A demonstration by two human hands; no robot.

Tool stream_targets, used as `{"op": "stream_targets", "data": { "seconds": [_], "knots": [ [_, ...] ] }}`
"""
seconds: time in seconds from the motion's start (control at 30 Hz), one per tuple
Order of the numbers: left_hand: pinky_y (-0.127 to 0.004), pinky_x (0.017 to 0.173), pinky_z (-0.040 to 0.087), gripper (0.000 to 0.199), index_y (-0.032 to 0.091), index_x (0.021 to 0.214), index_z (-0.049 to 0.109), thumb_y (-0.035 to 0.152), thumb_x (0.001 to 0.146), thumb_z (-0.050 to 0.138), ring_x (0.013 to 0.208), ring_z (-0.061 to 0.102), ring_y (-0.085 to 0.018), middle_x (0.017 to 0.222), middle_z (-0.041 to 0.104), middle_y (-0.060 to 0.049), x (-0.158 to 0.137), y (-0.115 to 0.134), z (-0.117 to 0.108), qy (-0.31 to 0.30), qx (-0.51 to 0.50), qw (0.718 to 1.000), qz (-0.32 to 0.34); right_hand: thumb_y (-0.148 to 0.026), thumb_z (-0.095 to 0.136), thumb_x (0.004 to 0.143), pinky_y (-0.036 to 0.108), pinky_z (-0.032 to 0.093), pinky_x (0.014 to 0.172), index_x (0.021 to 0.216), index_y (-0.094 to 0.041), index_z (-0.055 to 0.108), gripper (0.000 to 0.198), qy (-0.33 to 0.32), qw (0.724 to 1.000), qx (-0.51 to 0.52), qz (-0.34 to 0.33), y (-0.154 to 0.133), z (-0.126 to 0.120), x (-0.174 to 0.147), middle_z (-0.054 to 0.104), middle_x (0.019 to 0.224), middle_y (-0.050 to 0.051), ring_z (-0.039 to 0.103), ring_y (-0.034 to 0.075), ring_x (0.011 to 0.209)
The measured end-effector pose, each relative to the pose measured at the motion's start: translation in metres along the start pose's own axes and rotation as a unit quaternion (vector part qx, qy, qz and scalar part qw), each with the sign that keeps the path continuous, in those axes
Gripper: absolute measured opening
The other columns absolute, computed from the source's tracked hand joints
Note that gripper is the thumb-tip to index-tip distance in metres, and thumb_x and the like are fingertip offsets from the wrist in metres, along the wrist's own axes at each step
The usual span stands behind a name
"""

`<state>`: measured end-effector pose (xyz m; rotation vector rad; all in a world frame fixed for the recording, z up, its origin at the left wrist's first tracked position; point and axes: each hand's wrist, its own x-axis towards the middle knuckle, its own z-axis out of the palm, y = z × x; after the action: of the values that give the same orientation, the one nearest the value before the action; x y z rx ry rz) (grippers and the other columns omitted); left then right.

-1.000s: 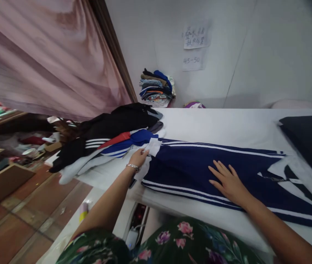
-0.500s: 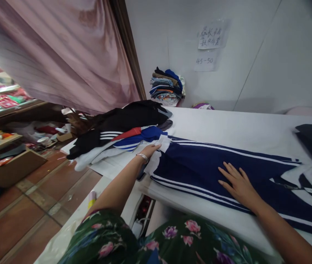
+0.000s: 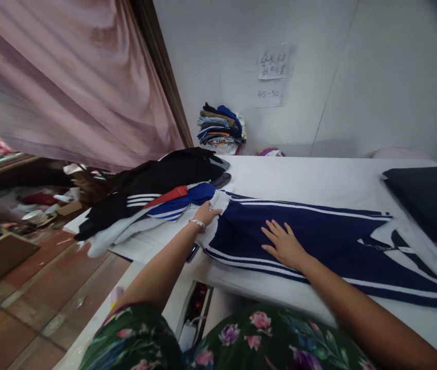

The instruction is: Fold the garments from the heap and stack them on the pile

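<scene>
A pair of navy track pants [image 3: 326, 239] with white side stripes lies stretched across the table, its legs running to the right. At its left end is a white waistband [image 3: 221, 199]. My left hand [image 3: 205, 215], with a bracelet at the wrist, is closed on that waistband edge. Spread flat on the navy cloth, my right hand [image 3: 285, 246] has its fingers apart and holds nothing. Left of the pants is a loose heap of clothes, with a black garment [image 3: 145, 177] on top and a blue one [image 3: 201, 192] near my left hand.
Folded clothes [image 3: 220, 128] stand stacked at the back against the wall. A dark pile [image 3: 430, 200] sits at the right on the white table [image 3: 299, 174]. A phone-like dark object [image 3: 192, 253] lies by the near edge. At left hang a pink curtain [image 3: 87, 77] and, below, cluttered tiled floor.
My right hand has slid left along the pants, toward the waistband. My left hand keeps its hold on the waistband. The whole view has shifted a little.
</scene>
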<state>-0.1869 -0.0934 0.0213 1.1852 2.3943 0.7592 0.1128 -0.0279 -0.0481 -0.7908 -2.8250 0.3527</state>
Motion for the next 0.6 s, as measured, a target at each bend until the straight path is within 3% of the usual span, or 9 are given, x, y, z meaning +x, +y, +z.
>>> {"op": "stream_targets", "data": {
  "seconds": [0.13, 0.27, 0.33, 0.47, 0.53, 0.6],
  "knots": [
    [-0.031, 0.084, 0.047, 0.040, 0.016, 0.104, 0.062, 0.033, 0.068, 0.067, 0.093, 0.063, -0.022, 0.102, 0.069, -0.006, -0.007, 0.028, -0.014, 0.038, -0.056, 0.995, 0.078, -0.058, 0.037, 0.090, 0.055, 0.008, 0.112, 0.141, -0.023, 0.040, 0.062, -0.011, 0.998, 0.056, 0.006, 0.003, 0.005, -0.002, 0.028, 0.151, 0.011, 0.017, 0.027, 0.141],
    [-0.031, 0.083, 0.047, 0.041, 0.015, 0.103, 0.062, 0.033, 0.067, 0.067, 0.089, 0.063, -0.021, 0.097, 0.069, -0.004, -0.016, 0.085, -0.032, 0.038, -0.078, 0.979, 0.183, -0.062, 0.045, 0.085, 0.051, 0.009, 0.114, 0.141, -0.025, 0.039, 0.068, 0.042, 0.969, 0.238, 0.044, 0.005, -0.012, -0.003, 0.027, 0.151, 0.009, 0.017, 0.024, 0.141],
    [-0.032, 0.083, 0.048, 0.040, 0.014, 0.102, 0.063, 0.034, 0.067, 0.068, 0.088, 0.062, -0.021, 0.095, 0.069, -0.003, -0.021, 0.123, -0.039, 0.028, -0.060, 0.971, 0.228, -0.061, 0.046, 0.084, 0.045, 0.014, 0.115, 0.142, -0.028, 0.037, 0.067, 0.120, 0.923, 0.357, 0.080, 0.005, -0.023, -0.003, 0.028, 0.151, 0.004, 0.020, 0.021, 0.141],
    [-0.035, 0.087, 0.047, 0.043, 0.015, 0.105, 0.063, 0.029, 0.065, 0.071, 0.090, 0.063, -0.022, 0.095, 0.068, -0.003, -0.038, 0.210, -0.038, -0.013, 0.011, 0.948, 0.317, -0.058, 0.039, 0.089, 0.041, 0.027, 0.112, 0.145, -0.033, 0.027, 0.062, 0.253, 0.788, 0.551, 0.107, 0.004, -0.048, -0.005, 0.031, 0.150, -0.001, 0.029, 0.017, 0.138],
    [-0.036, 0.088, 0.047, 0.040, 0.015, 0.103, 0.064, 0.026, 0.065, 0.072, 0.093, 0.062, -0.024, 0.095, 0.067, -0.006, -0.049, 0.254, -0.023, -0.033, 0.054, 0.932, 0.357, -0.060, 0.030, 0.090, 0.042, 0.035, 0.107, 0.145, -0.035, 0.024, 0.060, 0.281, 0.733, 0.610, 0.107, 0.006, -0.060, -0.009, 0.035, 0.149, -0.003, 0.034, 0.018, 0.135],
    [-0.037, 0.088, 0.046, 0.037, 0.012, 0.098, 0.065, 0.024, 0.064, 0.073, 0.095, 0.062, -0.025, 0.094, 0.067, -0.008, -0.058, 0.294, 0.003, -0.056, 0.095, 0.916, 0.386, -0.066, 0.024, 0.089, 0.042, 0.041, 0.102, 0.143, -0.036, 0.029, 0.062, 0.307, 0.695, 0.639, 0.118, 0.011, -0.069, -0.016, 0.044, 0.143, -0.003, 0.043, 0.020, 0.130]
  ]
}}
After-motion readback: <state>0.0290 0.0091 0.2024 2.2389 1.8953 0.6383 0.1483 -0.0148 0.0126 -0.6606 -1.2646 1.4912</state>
